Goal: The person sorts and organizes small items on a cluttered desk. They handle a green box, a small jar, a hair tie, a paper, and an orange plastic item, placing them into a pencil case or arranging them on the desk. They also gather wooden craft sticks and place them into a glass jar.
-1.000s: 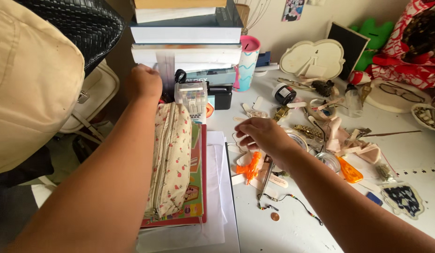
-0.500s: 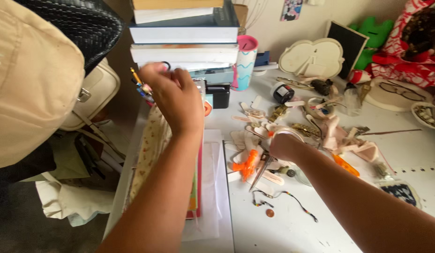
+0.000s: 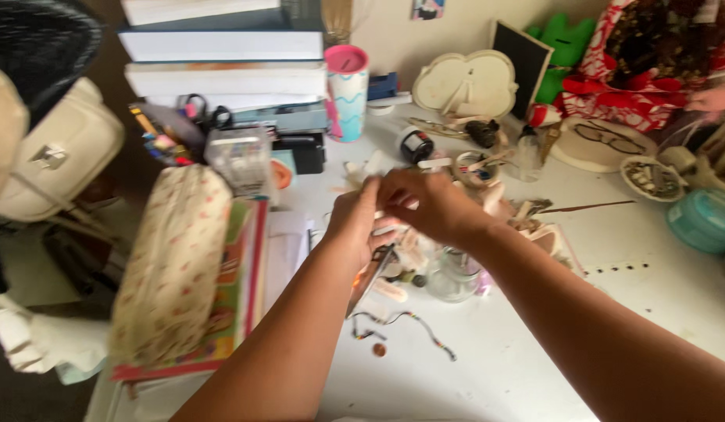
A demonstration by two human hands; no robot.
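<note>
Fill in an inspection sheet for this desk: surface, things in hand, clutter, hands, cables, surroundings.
Surface: white desk, crowded.
Things in hand: small pale pieces, blurred; scissors below the left hand.
Clutter: glass jar, beaded cord, coin, floral pouch on a book.
Hands: left hand and right hand meet over the desk; grip unclear.
Cables: nothing seen.
Surroundings: stacked books, pink-lidded cup, cream bag.

One head-worn camera looks steeply down and forward, close over a cluttered white desk (image 3: 534,359) toward the wall.
</note>
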